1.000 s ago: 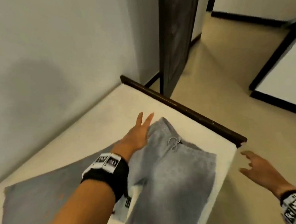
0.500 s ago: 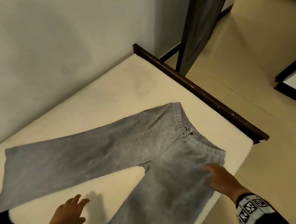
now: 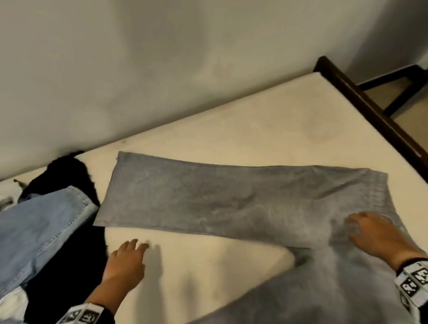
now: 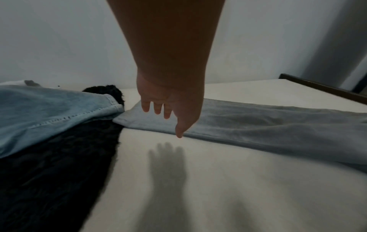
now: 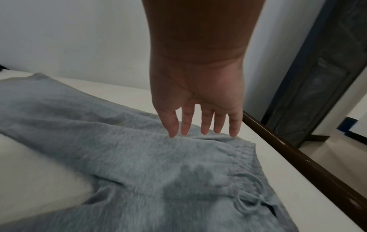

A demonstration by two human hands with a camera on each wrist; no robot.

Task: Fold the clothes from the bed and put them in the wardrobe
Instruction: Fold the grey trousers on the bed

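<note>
Right hand [image 3: 375, 235] flat and loose-fingered over the grey sweatpants [image 3: 234, 200] below the waistband, near the bed's [image 3: 268, 124] right edge; left hand [image 3: 126, 263] wide, holding nothing, above bare mattress. Risk: dragging soft fleece into wrinkles, or catching the neighbouring jeans [image 3: 37, 225]. Spread flat, legs splayed apart.

Bed [image 3: 268, 124]: cream mattress, dark wood frame [image 3: 379, 118] along its right edge. Grey sweatpants [image 3: 210, 199] lie flat on it, legs spread. Blue jeans [image 3: 33, 228] lie over a black garment [image 3: 72, 273] at left.
</note>
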